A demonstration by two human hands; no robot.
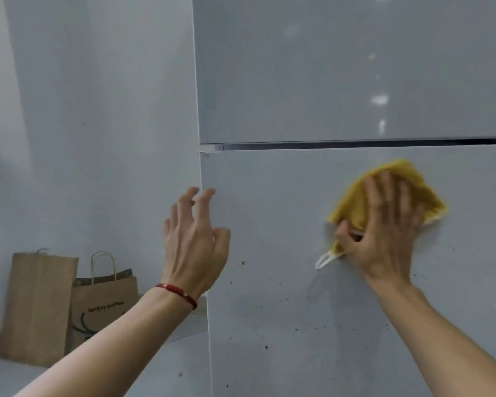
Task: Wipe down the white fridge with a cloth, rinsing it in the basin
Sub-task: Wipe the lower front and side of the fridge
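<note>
1. head view, white fridge point(341, 81): two doors split by a dark seam; upper door glossy, with only pale reflections showing.
2. lower door point(284, 202): cleaner-looking near the top; dark specks point(298, 329) scattered across the middle and lower part, so judged not yet wiped there.
3. yellow cloth point(390, 190): bunched flat against the lower door just under the seam; white hanging loop point(325, 260) trailing at its lower left.
4. right hand point(384, 233): fingers spread straight over the cloth, pressing it to the door, thumb hooked under its edge.
5. left hand point(196, 239): raised at the door's left edge, fingers loosely curled, grasping nothing; red bracelet point(178, 293) on the wrist.
6. basin: not in view.
7. paper bags point(69, 305): two, standing by the wall at left.
8. progress, judged: early to middle; speckled area and rinsing left.
</note>
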